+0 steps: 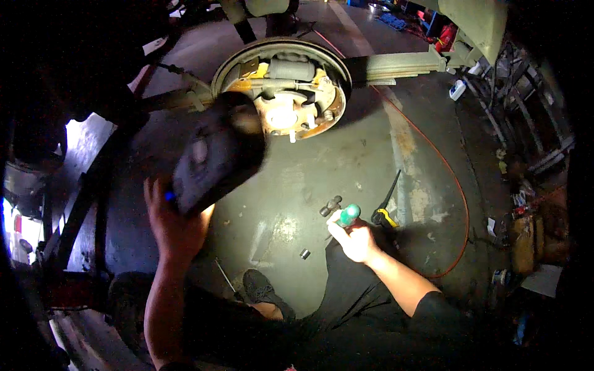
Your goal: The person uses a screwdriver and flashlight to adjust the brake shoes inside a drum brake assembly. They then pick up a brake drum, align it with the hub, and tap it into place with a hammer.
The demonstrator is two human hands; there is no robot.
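Observation:
My left hand (176, 226) grips a dark, boxy, thick-bodied object (216, 157) with a small blue light near my fingers; its kind is hard to make out. Beyond it is an open drum brake (283, 83) on an axle, its shoes, spring and hub exposed and brightly lit. My right hand (354, 238), over my right knee, is closed round a tool with a rounded green handle (350, 214); its far part cannot be seen. Just beside that hand a metal hammer head (331, 206) shows, and to its right lies a black-shafted tool with a yellow handle (385, 216).
A small dark socket (305, 253) sits on the floor near my shoe (266, 292), with a thin metal rod (228, 278) to its left. A red hose (442, 154) curves along the right. Metal frames (526, 111) and a white bottle (457, 90) stand beyond it.

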